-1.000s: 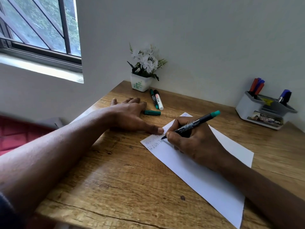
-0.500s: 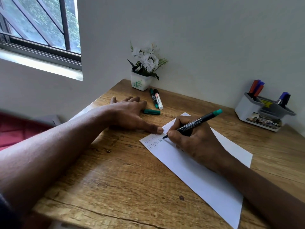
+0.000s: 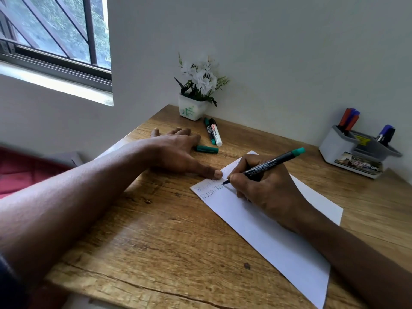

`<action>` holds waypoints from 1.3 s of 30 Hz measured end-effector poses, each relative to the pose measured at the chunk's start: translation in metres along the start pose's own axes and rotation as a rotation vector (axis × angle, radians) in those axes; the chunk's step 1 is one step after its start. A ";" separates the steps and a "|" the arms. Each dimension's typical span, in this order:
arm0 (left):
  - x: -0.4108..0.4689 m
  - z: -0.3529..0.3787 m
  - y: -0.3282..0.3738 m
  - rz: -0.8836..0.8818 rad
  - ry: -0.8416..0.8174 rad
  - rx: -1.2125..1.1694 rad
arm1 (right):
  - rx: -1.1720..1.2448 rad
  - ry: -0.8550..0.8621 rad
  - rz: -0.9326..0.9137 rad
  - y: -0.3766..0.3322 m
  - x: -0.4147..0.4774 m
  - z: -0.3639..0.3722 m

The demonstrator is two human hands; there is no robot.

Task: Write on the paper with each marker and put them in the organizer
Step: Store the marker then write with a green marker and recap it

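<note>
A white sheet of paper (image 3: 267, 237) lies slanted on the wooden desk (image 3: 156, 241), with two lines of faint writing near its upper left corner. My right hand (image 3: 263, 188) grips a black marker with a green end (image 3: 274, 162), its tip touching the paper. My left hand (image 3: 176, 150) lies flat on the desk, its thumb pressing the paper's corner. A green cap (image 3: 207, 149) lies beside that hand. Two more markers (image 3: 213, 133), one green and one white-bodied, lie near the flower pot. The grey organizer (image 3: 341, 148) at the right holds several markers.
A white pot of white flowers (image 3: 196, 97) stands at the desk's back corner against the wall. A window is at the upper left. Something red (image 3: 22, 172) sits below the desk's left edge.
The marker tip has moved a little to the right along the second line of writing. My left hand has stayed put on the paper's corner.
</note>
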State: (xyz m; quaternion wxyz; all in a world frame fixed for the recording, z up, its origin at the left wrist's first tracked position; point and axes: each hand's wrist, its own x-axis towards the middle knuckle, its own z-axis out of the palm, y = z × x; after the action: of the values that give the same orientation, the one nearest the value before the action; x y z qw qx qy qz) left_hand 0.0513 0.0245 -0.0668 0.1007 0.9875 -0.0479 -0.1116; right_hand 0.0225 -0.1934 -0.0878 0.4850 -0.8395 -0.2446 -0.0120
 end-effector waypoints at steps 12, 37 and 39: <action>0.001 0.000 0.000 -0.007 -0.005 0.002 | -0.043 0.068 -0.003 0.003 0.000 0.001; 0.004 0.000 0.000 -0.010 -0.010 -0.007 | -0.095 0.142 0.043 -0.002 0.001 0.003; 0.006 -0.001 -0.002 -0.001 -0.007 -0.007 | -0.060 0.127 0.055 -0.003 0.001 0.003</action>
State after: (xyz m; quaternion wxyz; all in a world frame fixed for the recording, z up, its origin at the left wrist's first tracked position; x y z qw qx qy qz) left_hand 0.0569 0.0256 -0.0676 0.1039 0.9867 -0.0474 -0.1153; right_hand 0.0212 -0.1894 -0.0869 0.4742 -0.8577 -0.1898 -0.0594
